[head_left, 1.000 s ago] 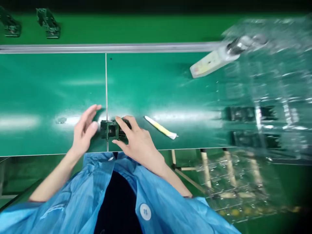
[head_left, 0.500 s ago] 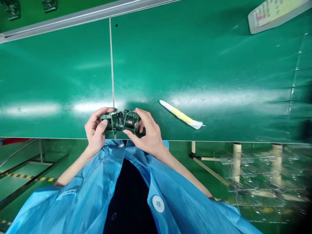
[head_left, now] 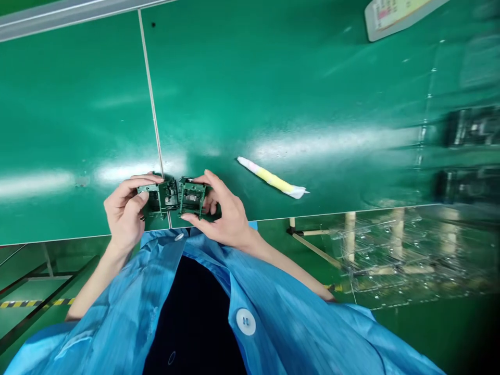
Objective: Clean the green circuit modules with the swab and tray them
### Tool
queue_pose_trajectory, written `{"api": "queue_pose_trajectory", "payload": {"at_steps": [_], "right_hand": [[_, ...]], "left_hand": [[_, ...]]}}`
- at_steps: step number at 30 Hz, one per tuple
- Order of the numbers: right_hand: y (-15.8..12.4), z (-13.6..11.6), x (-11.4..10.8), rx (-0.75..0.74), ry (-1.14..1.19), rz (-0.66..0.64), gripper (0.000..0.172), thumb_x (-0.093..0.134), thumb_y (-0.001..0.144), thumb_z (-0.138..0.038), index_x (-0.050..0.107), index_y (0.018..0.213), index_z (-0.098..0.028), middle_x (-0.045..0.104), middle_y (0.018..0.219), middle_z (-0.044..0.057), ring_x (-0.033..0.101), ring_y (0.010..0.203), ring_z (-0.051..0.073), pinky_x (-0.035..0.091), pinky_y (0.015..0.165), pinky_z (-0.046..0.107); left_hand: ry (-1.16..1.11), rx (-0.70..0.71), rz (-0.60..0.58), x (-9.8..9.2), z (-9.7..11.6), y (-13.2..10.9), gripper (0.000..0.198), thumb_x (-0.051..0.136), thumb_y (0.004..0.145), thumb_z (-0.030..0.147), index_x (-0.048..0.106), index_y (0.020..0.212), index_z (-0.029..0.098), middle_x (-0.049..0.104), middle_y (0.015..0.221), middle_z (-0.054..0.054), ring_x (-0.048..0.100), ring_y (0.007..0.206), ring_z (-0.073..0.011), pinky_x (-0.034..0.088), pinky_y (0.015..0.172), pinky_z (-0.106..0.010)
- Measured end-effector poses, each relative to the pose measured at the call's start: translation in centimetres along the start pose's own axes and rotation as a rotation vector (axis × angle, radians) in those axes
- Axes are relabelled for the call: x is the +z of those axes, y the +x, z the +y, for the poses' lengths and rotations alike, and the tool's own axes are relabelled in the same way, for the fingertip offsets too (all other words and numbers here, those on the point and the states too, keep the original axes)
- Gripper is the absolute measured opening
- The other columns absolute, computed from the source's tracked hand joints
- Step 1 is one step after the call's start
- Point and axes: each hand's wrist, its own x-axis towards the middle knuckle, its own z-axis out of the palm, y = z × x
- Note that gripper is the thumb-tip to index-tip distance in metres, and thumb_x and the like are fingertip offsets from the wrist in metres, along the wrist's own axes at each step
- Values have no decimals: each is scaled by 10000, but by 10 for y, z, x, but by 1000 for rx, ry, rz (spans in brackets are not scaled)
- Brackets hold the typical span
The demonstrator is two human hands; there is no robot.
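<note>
My left hand pinches one small green circuit board between thumb and fingers. Beside it, my right hand grips a second green circuit board the same way. The two boards sit side by side, a narrow gap between them, just above the near edge of the green table. Both hands are closed on their boards.
A yellow and white tube lies on the table to the right of my hands. A grey-framed card rests at the far right. Clear plastic trays stack at the right, below the table edge. A metal seam runs across the table.
The boards were together on the table under my right hand; both hands then lifted them, and now they are pulled slightly apart, one in each hand. The view shifted left.
</note>
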Motion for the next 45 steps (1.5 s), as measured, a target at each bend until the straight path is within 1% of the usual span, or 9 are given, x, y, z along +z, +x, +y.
{"api": "queue_pose_trajectory", "payload": {"at_steps": [3,8,12,21,26,29,31,36,45], "right_hand": [[0,-9,-7,-35,-59,48,634,655,933,-473,427,1462,-208,673,1291,127,665,637,119,623,601,281],[7,-37,-28,-256,-184,178,548,698,923,-397,486,1380,-180,709,1262,147,749,1024,231,668,788,311],[11,-54,-36,-363,-178,226,509,708,924,-352,497,1345,-157,726,1234,157,743,1070,223,673,799,294],[12,-54,-29,-429,-138,263,416,695,940,-387,567,1239,-127,753,1169,151,747,1060,206,662,767,251],[12,-44,-44,-525,-291,172,384,687,939,-435,594,1202,-172,766,1159,108,757,825,182,611,602,284],[13,-26,-56,-473,-312,151,487,758,877,-462,589,1223,-164,768,1133,122,736,951,245,632,774,379],[14,-13,-59,-350,-329,121,547,767,863,-481,574,1268,-170,750,1163,139,682,1133,312,603,941,477],[18,0,-41,-129,-255,-47,577,664,937,-484,484,1394,-181,656,1335,166,610,1279,346,561,1032,555],[26,-29,-19,-169,-197,-44,557,627,971,-431,443,1414,-149,647,1347,170,621,1269,324,602,1020,507]], "left_hand": [[60,65,-120,-6,9,6,211,659,831,202,753,1013,251,772,1034,-13,696,1119,-240,515,1101,-471],[191,329,-176,2,50,0,487,707,827,210,657,1311,245,685,1324,-34,547,1372,-290,382,1238,-519],[111,223,-364,17,75,-5,391,651,895,216,665,1283,264,711,1267,-41,595,1323,-279,432,1210,-523],[-83,-40,-379,17,73,-9,145,641,918,184,723,1027,233,750,1121,-66,707,1131,-259,644,906,-398],[146,125,-380,10,84,-14,241,657,898,144,717,1113,234,742,1180,-55,695,1155,-242,619,967,-406],[351,445,-136,-11,75,-10,342,704,860,207,707,1194,282,706,1263,-25,663,1190,-265,553,1055,-511],[429,489,-56,-32,59,-3,433,739,843,274,669,1268,317,670,1319,-21,631,1230,-280,531,1063,-522],[547,104,-390,-58,8,8,935,797,764,596,356,1536,307,560,1455,-139,607,1238,-320,592,867,-420],[387,57,-417,-43,-1,5,676,850,751,469,576,1322,234,644,1333,-132,607,1266,-303,519,1079,-482]]}}
